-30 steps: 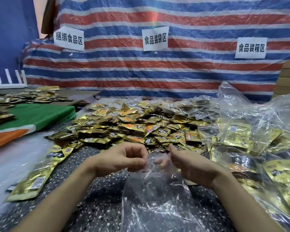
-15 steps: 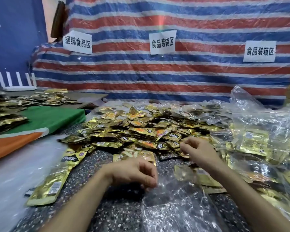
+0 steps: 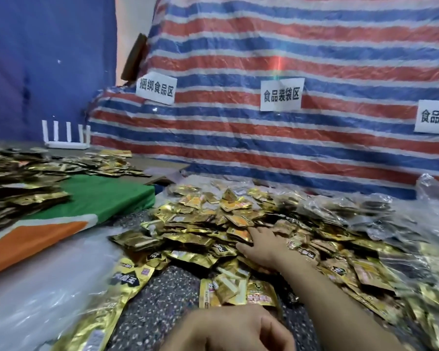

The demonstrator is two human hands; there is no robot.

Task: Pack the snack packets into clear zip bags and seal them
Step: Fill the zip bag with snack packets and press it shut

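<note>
Resting palm-down on pile of gold packets (image 3: 208,221) at mid-tabletop: right hand (image 3: 261,245), arm stretched forward from lower right. Fingers (image 3: 254,233) straight and slightly spread, laid on topmost packets; thumb out to the left. Fingertips partly hidden among foil, so apparently pressing rather than pinching any single packet.

Hovering low at bottom edge, over speckled tabletop (image 3: 167,295) on near side of pile: left hand (image 3: 228,328). Fingers curled under, thumb laid across them. Underside cut off by frame edge, so cannot tell whether anything is held.

Spread across centre and right of tabletop: loose packets, overlapping, touching right hand on most sides. Heaped behind pile and at far right: clear bags (image 3: 375,209), crumpled, with packets visible inside. Lying just left of pile: long packets (image 3: 127,277), partly on a clear plastic sheet (image 3: 36,295).

Further left: green cloth (image 3: 107,198) carrying a second, darker heap (image 3: 23,191). Behind everything: striped tarp (image 3: 314,153) bearing white labels (image 3: 281,97).
</note>
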